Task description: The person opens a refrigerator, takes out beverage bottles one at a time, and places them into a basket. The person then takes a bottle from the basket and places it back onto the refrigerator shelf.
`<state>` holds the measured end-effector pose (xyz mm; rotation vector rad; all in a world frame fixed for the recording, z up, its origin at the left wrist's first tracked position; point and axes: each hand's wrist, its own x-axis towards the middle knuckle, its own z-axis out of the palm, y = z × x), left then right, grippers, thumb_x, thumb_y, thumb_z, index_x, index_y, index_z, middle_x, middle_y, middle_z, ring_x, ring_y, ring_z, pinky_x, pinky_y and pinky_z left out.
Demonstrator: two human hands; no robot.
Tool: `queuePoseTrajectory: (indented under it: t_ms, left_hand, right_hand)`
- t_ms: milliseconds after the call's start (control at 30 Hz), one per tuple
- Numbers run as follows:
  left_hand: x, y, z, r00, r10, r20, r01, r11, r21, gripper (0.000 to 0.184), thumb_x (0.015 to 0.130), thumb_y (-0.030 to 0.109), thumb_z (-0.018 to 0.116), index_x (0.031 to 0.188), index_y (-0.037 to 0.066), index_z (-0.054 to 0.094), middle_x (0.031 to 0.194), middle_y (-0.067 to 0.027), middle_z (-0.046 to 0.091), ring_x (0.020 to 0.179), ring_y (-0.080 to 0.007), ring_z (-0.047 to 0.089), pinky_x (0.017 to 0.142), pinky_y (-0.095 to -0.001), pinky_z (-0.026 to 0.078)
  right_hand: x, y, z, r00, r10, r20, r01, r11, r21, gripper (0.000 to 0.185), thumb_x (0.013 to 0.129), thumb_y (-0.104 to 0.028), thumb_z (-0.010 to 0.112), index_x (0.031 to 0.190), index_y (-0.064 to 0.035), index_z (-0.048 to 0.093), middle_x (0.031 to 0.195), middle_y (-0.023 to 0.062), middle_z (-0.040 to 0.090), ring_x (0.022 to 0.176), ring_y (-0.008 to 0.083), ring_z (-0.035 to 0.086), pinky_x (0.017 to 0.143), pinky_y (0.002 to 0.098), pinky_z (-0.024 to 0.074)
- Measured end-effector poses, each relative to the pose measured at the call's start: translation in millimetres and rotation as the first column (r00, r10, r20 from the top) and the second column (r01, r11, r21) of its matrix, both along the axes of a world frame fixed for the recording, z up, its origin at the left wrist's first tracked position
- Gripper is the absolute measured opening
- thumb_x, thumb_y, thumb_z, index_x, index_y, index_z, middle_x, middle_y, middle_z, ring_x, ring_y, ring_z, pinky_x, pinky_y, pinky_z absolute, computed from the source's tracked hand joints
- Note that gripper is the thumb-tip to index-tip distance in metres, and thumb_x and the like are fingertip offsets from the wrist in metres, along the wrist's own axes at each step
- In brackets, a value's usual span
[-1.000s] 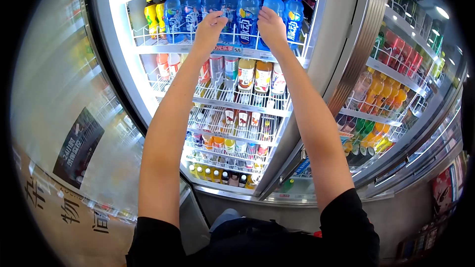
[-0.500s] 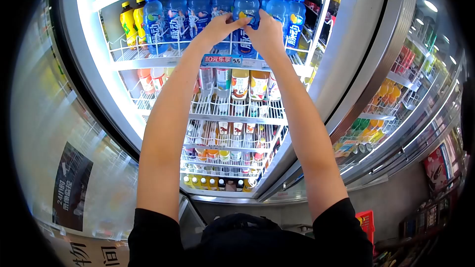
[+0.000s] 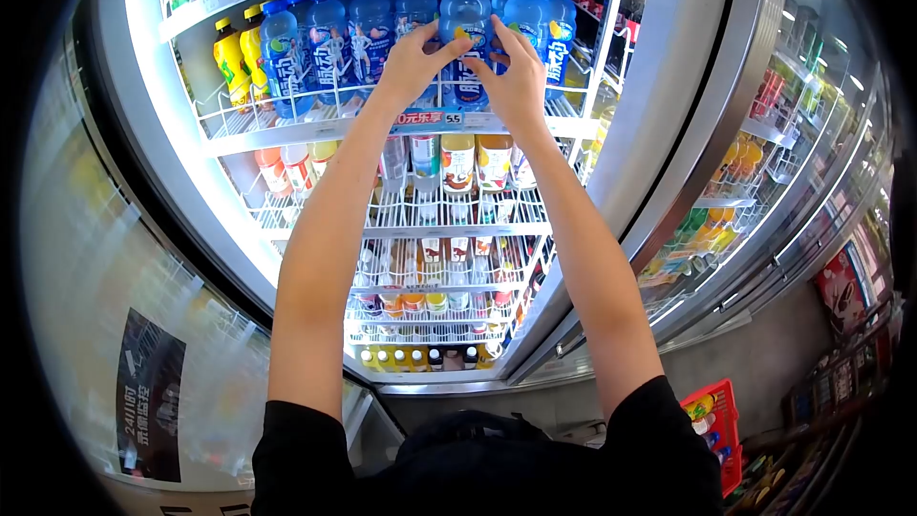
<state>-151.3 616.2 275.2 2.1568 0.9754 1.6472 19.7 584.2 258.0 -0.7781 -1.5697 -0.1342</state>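
A blue drink bottle (image 3: 465, 8) with a blue cap stands upright at the front of the lit fridge shelf. My left hand (image 3: 416, 62) is at its left side, with the thumb across the label and the other fingers partly behind the bottle. From the right, my right hand (image 3: 516, 76) grips the same bottle, its fingertips on the side and its thumb at the lower label. Similar blue bottles (image 3: 367, 33) stand in rows close on both sides. A white wire rail (image 3: 325, 100) runs along the shelf front below my hands.
Yellow bottles (image 3: 230, 62) stand at the shelf's left end. Lower wire shelves (image 3: 430, 229) hold more drinks. An opened glass door (image 3: 76, 258) is at left; a metal-edged door frame (image 3: 702, 172) rises at right. A red basket (image 3: 732, 420) with goods sits at lower right.
My right fingers have spread a little, and both hands have shifted slightly on the bottle. The view has tilted, bringing more of the red basket into sight.
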Motion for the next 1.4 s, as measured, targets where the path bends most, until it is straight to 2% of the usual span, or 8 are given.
queuePoseTrajectory:
  t_ms: [200, 267, 600, 700, 867, 1000, 1167, 1400]
  left_hand:
    - [11, -19, 5, 0.976, -0.156, 0.153, 0.13, 0.977, 0.167, 0.058, 0.081, 0.038, 0.077, 0.127, 0.007, 0.06, 0.119, -0.0115, 0.058, 0.111, -0.0217, 0.058, 0.091, -0.0353, 0.047]
    - [11, -28, 6, 0.985, -0.161, 0.062, 0.154, 0.982, 0.112, 0.072, 0.083, 0.023, 0.079, 0.143, 0.006, 0.042, 0.132, -0.0094, 0.05, 0.123, -0.022, 0.051, 0.102, -0.0388, 0.044]
    - [12, -81, -8, 0.983, -0.104, 0.149, 0.064, 0.966, 0.252, 0.074, 0.077, 0.017, 0.082, 0.14, 0.006, 0.045, 0.136, -0.0108, 0.046, 0.127, -0.0251, 0.05, 0.107, -0.0397, 0.044]
    - [9, -100, -11, 0.954, -0.16, 0.253, 0.133, 0.984, 0.121, 0.071, 0.082, 0.022, 0.079, 0.142, 0.007, 0.044, 0.127, -0.0087, 0.056, 0.116, -0.019, 0.056, 0.099, -0.0339, 0.047]
    - [13, -115, -43, 0.867, -0.192, 0.46, 0.259, 0.962, -0.086, 0.068, 0.087, 0.034, 0.074, 0.141, 0.003, 0.046, 0.114, -0.0093, 0.065, 0.101, -0.0123, 0.059, 0.088, -0.0277, 0.048]
    - [14, -135, -58, 0.89, -0.092, 0.446, 0.224, 0.941, -0.253, 0.062, 0.088, 0.037, 0.072, 0.136, 0.004, 0.052, 0.112, -0.0076, 0.066, 0.098, -0.012, 0.061, 0.087, -0.0278, 0.048]
    - [27, -167, -82, 0.898, -0.011, 0.44, 0.183, 0.919, -0.35, 0.055, 0.091, 0.034, 0.069, 0.134, 0.004, 0.054, 0.112, -0.0066, 0.066, 0.097, -0.0113, 0.062, 0.084, -0.0252, 0.05]
    - [60, -220, -145, 0.901, 0.089, 0.424, 0.1, 0.909, -0.405, 0.053, 0.091, 0.032, 0.069, 0.132, 0.001, 0.055, 0.112, -0.0062, 0.065, 0.099, -0.0119, 0.061, 0.085, -0.0265, 0.048]
  right_hand:
    - [6, -9, 10, 0.985, 0.145, -0.093, -0.127, 0.976, 0.179, 0.068, 0.071, -0.013, 0.084, 0.131, -0.0027, 0.054, 0.117, 0.0144, 0.061, 0.095, 0.0237, 0.066, 0.082, 0.0327, 0.0553]
    - [15, -11, 9, 0.977, 0.206, -0.053, -0.192, 0.962, 0.194, 0.067, 0.071, -0.01, 0.084, 0.13, -0.0042, 0.054, 0.115, 0.0141, 0.061, 0.1, 0.0243, 0.065, 0.085, 0.0337, 0.0562]
    - [23, -37, 12, 0.951, 0.275, 0.143, -0.308, 0.894, 0.324, 0.067, 0.078, -0.005, 0.078, 0.138, -0.0076, 0.05, 0.131, 0.0153, 0.056, 0.116, 0.0279, 0.06, 0.096, 0.0374, 0.0521]
    - [20, -49, 12, 0.877, 0.45, 0.17, -0.478, 0.855, 0.202, 0.073, 0.082, -0.023, 0.077, 0.145, -0.0092, 0.043, 0.133, 0.0184, 0.056, 0.117, 0.0281, 0.059, 0.098, 0.0363, 0.0467]
    - [26, -75, -6, 0.726, 0.687, -0.033, -0.681, 0.712, -0.169, 0.08, 0.083, -0.021, 0.079, 0.15, -0.0155, 0.036, 0.133, 0.0187, 0.057, 0.109, 0.0215, 0.061, 0.096, 0.0373, 0.0488]
    - [40, -86, -35, 0.609, 0.773, -0.177, -0.756, 0.499, -0.424, 0.101, 0.078, -0.022, 0.083, 0.156, -0.0268, 0.02, 0.145, 0.0281, 0.039, 0.132, 0.0359, 0.044, 0.108, 0.0456, 0.0389]
    - [46, -106, -68, 0.675, 0.707, -0.212, -0.712, 0.548, -0.439, 0.094, 0.08, -0.017, 0.08, 0.155, -0.025, 0.024, 0.142, 0.0294, 0.044, 0.122, 0.0331, 0.056, 0.097, 0.0394, 0.0492]
    - [71, -148, -139, 0.532, 0.731, -0.427, -0.825, 0.335, -0.455, 0.095, 0.08, -0.014, 0.079, 0.156, -0.0251, 0.022, 0.145, 0.0333, 0.036, 0.132, 0.0386, 0.045, 0.105, 0.0436, 0.0406]
